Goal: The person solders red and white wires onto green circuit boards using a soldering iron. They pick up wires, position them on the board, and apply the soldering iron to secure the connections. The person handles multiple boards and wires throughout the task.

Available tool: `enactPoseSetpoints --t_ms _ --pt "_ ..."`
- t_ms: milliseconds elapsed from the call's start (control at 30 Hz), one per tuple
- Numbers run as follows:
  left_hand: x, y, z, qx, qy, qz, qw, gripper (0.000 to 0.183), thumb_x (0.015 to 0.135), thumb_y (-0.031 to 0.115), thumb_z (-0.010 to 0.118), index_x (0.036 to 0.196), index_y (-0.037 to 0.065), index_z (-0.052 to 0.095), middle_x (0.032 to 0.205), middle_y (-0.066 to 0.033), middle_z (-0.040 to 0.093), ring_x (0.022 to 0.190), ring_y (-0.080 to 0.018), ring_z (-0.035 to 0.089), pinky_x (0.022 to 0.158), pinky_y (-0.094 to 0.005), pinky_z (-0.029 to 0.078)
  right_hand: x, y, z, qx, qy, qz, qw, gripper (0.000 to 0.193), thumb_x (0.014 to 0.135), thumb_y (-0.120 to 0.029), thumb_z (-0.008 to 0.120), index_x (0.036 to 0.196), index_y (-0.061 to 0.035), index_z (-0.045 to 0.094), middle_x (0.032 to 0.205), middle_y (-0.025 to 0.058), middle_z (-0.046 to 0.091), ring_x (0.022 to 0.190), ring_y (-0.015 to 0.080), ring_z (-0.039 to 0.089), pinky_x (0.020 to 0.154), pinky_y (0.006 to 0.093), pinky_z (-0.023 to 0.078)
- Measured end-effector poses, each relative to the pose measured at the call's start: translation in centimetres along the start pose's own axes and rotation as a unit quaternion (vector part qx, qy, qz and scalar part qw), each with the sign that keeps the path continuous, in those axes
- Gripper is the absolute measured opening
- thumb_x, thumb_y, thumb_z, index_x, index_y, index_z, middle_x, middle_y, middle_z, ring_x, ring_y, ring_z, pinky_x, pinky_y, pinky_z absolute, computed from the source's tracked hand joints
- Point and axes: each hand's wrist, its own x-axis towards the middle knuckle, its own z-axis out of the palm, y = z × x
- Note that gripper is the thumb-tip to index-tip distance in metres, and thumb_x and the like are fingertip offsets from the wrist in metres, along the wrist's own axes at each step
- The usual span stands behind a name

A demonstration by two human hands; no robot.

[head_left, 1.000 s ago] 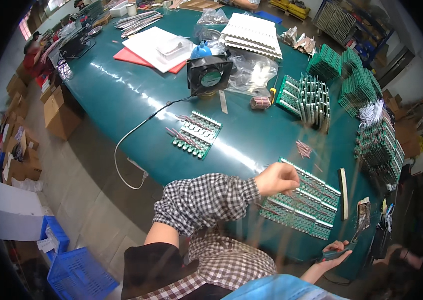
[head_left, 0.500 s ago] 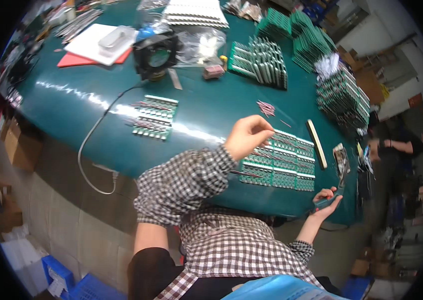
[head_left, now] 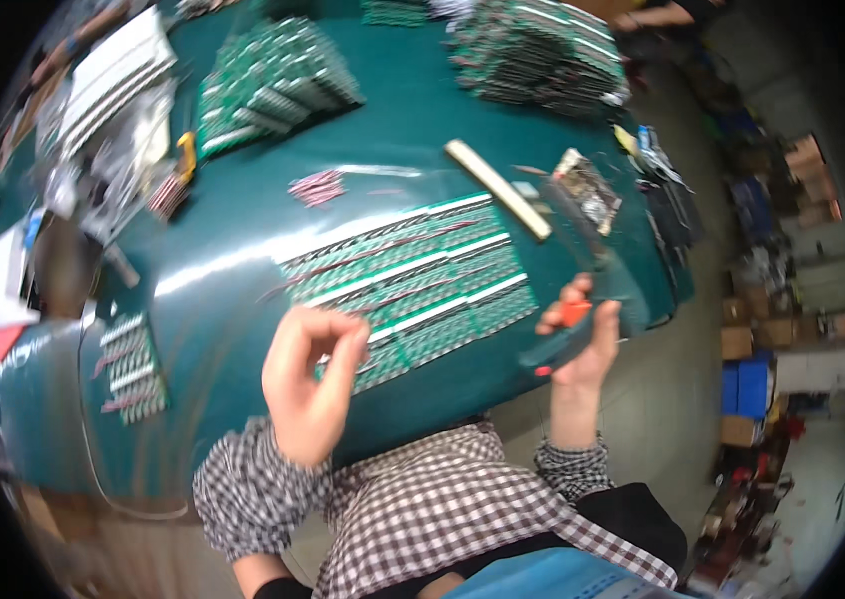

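My left hand [head_left: 308,379] hovers over the near left part of a panel of green circuit boards [head_left: 422,290], thumb and forefinger pinched together. Whatever might be between those fingertips is too small to make out. Thin dark red wires [head_left: 373,262] lie in rows across the boards. On the right, near the table edge, my right hand [head_left: 582,344] is closed round a teal soldering gun [head_left: 557,347] with an orange trigger. Its front end is blurred and points toward a stained, flat holder [head_left: 587,195].
Beyond the boards lie a bundle of pink wires [head_left: 317,188] and a pale wooden bar [head_left: 497,190]. Stacked circuit boards [head_left: 278,85] stand at the back, with another tall stack [head_left: 537,50] farther right. A smaller board [head_left: 133,369] and a cable [head_left: 93,459] are at left.
My view has swung to the right, shifting the table leftward in the picture. My left hand has moved to the boards' near left side, still pinched. My right hand keeps hold of the soldering gun.
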Motion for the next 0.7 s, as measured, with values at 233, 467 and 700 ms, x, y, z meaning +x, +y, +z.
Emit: enactPoseSetpoints --t_ms 233,467,700 --pt "-1.1 -0.7 4.0 0.207 0.045 0.206 0.955 0.022 0.066 -0.012 0.066 0.084 -0.001 0.061 0.076 -0.0106 0.058 0.065 -0.0217 0.056 0.059 -0.0268 0.046 -0.4 3.7 5.9 -0.121 -0.081 0.013 0.989 0.037 0.08 -0.005 0.062 0.113 0.0052 0.047 0.098 0.0129 0.056 0.082 0.0229 0.064 0.066 0.0337 0.056" --pt "-3.3 -4.8 5.5 0.217 0.074 0.244 0.942 0.029 0.063 -0.01 0.067 0.088 0.002 0.062 0.08 -0.0094 0.059 0.07 -0.0205 0.061 0.059 -0.0273 0.05 -2.0 5.4 6.2 -0.223 -0.064 0.059 0.971 0.042 0.077 -0.004 0.061 0.114 0.0054 0.044 0.099 0.0127 0.053 0.082 0.0209 0.062 0.071 0.0304 0.054" --pt "-3.3 -5.0 5.8 0.222 0.039 0.226 0.948 0.024 0.061 -0.006 0.066 0.084 0.001 0.064 0.078 -0.0084 0.06 0.066 -0.0192 0.061 0.053 -0.0256 0.049 -1.6 5.5 5.1 -0.289 -0.064 0.011 0.955 0.041 0.072 0.006 0.067 0.111 0.0024 0.052 0.098 0.0115 0.056 0.08 0.0162 0.062 0.067 0.0257 0.053"
